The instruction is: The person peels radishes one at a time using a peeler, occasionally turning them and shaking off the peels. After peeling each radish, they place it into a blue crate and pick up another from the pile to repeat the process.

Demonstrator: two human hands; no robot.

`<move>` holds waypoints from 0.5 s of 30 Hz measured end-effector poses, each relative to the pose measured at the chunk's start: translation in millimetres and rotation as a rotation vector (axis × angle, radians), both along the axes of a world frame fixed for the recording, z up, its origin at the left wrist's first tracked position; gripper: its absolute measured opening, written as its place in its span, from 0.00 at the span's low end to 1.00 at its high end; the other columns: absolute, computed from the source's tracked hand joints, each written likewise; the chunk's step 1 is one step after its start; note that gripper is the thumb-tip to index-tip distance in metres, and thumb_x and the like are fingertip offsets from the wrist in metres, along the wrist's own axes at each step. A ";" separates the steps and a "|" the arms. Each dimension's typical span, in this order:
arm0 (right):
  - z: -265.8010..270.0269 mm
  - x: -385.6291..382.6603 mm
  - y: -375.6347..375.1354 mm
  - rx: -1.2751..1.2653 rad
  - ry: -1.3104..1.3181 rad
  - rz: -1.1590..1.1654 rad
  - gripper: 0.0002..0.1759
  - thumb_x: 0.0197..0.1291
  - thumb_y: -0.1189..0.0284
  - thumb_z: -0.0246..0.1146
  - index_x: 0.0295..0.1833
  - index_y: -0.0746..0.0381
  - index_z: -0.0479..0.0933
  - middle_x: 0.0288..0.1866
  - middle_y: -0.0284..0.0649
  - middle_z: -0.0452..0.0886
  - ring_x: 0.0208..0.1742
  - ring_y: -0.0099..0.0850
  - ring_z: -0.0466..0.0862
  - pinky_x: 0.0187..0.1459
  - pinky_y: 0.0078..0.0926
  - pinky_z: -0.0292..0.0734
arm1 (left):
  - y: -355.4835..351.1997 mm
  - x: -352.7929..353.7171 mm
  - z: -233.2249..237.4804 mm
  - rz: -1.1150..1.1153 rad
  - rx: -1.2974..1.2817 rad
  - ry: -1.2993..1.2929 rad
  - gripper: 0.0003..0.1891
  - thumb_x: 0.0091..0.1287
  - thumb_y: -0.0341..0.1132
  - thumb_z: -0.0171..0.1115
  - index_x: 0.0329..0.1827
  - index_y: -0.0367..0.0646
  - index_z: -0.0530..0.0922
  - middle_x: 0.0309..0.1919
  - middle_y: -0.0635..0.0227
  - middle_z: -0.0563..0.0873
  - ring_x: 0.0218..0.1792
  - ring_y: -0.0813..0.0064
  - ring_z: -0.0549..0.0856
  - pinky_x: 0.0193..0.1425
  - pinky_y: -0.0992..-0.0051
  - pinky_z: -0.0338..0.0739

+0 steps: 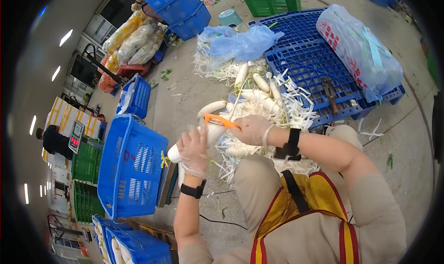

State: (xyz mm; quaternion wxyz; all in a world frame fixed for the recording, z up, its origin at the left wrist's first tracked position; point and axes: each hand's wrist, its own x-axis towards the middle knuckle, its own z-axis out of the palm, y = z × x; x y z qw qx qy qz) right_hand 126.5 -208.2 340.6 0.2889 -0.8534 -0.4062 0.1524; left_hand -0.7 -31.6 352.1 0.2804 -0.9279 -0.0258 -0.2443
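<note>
My left hand (193,152), in a clear glove, is wrapped round a white radish (212,133) near its leafy end. The fingers of my right hand (253,129), gloved as well, are closed on an orange peeler (220,120), whose head lies at the radish's far end. Beyond and below my hands, several whole radishes (261,82) lie on a heap of white peelings (296,107) on the floor. A blue plastic bag (245,42) rests at the back of the heap.
Left of my hands stands a blue basket (134,167). A blue pallet (300,60) at the right bears a filled bag (360,53). Stacked blue crates (178,9) and a green crate (271,0) are at the back. A person (58,141) is at far left.
</note>
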 end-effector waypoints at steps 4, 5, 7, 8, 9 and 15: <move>-22.3 49.7 -9.2 -0.284 -0.272 0.058 0.20 0.63 0.60 0.47 0.45 0.58 0.81 0.48 0.46 0.83 0.48 0.44 0.82 0.51 0.39 0.76 | 8.4 -3.1 -7.2 -0.006 0.083 -0.007 0.29 0.52 0.32 0.61 0.62 0.52 0.70 0.47 0.63 0.77 0.44 0.63 0.76 0.48 0.65 0.68; -19.9 55.1 -14.6 -0.261 -0.169 -0.068 0.19 0.62 0.61 0.48 0.46 0.58 0.81 0.47 0.46 0.83 0.48 0.44 0.83 0.50 0.38 0.76 | 12.8 -7.6 -8.7 0.020 0.089 -0.009 0.29 0.52 0.32 0.61 0.62 0.52 0.70 0.47 0.63 0.77 0.44 0.63 0.76 0.48 0.65 0.68; -21.5 60.6 -21.3 -0.223 -0.071 -0.217 0.20 0.63 0.59 0.47 0.45 0.59 0.81 0.45 0.48 0.83 0.46 0.45 0.83 0.49 0.39 0.76 | 21.1 -21.9 -17.4 0.127 -0.321 0.082 0.27 0.52 0.34 0.65 0.59 0.48 0.72 0.43 0.63 0.79 0.42 0.66 0.79 0.45 0.66 0.71; -25.2 63.4 -22.0 -0.210 -0.078 -0.249 0.22 0.64 0.58 0.46 0.45 0.60 0.81 0.44 0.49 0.83 0.45 0.46 0.83 0.49 0.40 0.76 | 39.1 -30.6 -32.3 0.159 -0.325 0.073 0.27 0.52 0.34 0.65 0.59 0.48 0.72 0.43 0.63 0.79 0.42 0.66 0.79 0.45 0.66 0.71; -24.4 63.5 -23.9 -0.215 -0.084 -0.221 0.22 0.64 0.58 0.46 0.45 0.60 0.81 0.44 0.49 0.83 0.45 0.46 0.83 0.49 0.40 0.76 | 65.8 -40.7 -53.0 0.153 -0.842 -0.010 0.26 0.53 0.37 0.67 0.57 0.46 0.74 0.40 0.64 0.81 0.39 0.67 0.80 0.43 0.67 0.73; -28.3 64.3 -39.1 -0.258 -0.060 -0.263 0.22 0.63 0.57 0.46 0.46 0.59 0.81 0.44 0.48 0.83 0.48 0.46 0.82 0.51 0.40 0.74 | 247.0 -118.3 -16.0 0.142 -2.177 -0.703 0.27 0.62 0.54 0.62 0.55 0.43 0.73 0.39 0.63 0.82 0.37 0.66 0.83 0.40 0.65 0.82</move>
